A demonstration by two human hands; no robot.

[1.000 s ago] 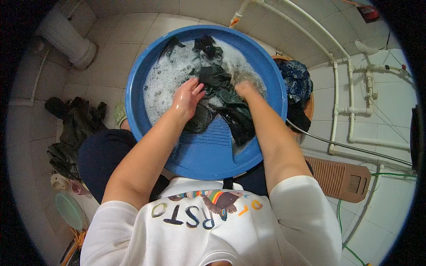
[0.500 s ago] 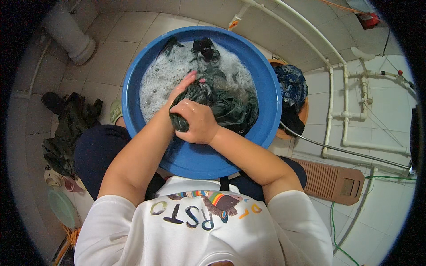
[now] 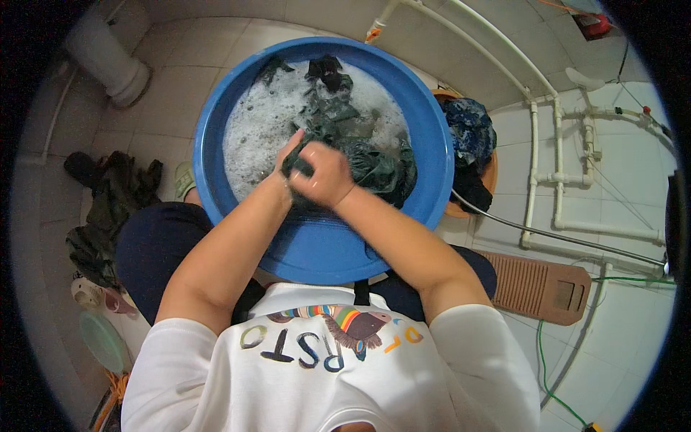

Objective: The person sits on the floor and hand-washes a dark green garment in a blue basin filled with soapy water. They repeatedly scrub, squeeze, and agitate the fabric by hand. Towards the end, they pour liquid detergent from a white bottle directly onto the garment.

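A large blue basin (image 3: 317, 252) sits between my knees, with foamy water (image 3: 252, 137) in it. A wet dark green garment (image 3: 378, 169) lies partly in the suds, and one bunched part rises between my hands. My right hand (image 3: 327, 173) is closed in a fist around that bunched cloth, slightly blurred. Just left of it, my left hand (image 3: 286, 160) holds the same cloth against its palm; most of its fingers are hidden behind the fabric. Both hands are above the near-middle of the basin. A black piece of cloth (image 3: 327, 72) pokes from the foam at the far side.
Right of the basin, an orange tub (image 3: 491, 176) holds dark blue clothes (image 3: 469, 133). A brown washboard (image 3: 536, 284) lies on the tiles near my right knee. Dark clothes (image 3: 119, 194) lie on the floor at left. White pipes (image 3: 536, 144) and a grey hose (image 3: 561, 241) are at right.
My right hand has shifted up and to the right along the bunched cloth. My left hand has tilted and drawn slightly nearer, with the cloth still between the hands.
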